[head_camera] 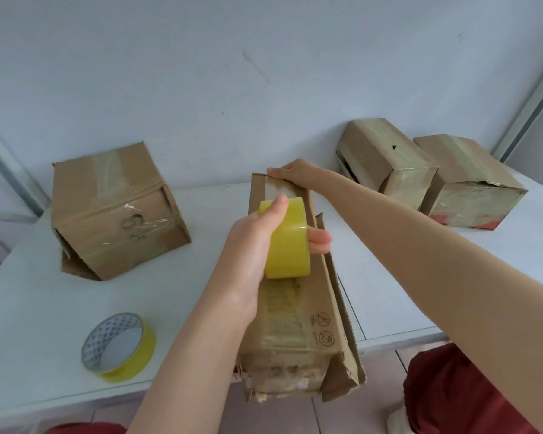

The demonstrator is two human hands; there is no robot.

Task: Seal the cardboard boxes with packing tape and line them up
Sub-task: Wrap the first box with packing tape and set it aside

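While left hand (251, 245) grips tape (290, 245), right hand (292, 174) pinches box (298, 333) far edge, white table (44, 308), spare roll (119, 347) at 8 o'clock, pale wall (201, 73) at 12

One wide head-worn view looks forward and down, close over the table (201, 214).

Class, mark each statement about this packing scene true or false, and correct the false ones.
1. The left hand grips a yellow tape roll. True.
2. The right hand rests flat on the table. False: it holds the far end of the middle box.
3. A second tape roll lies on the table. True.
4. The left box is stacked on another box. False: it stands directly on the table.
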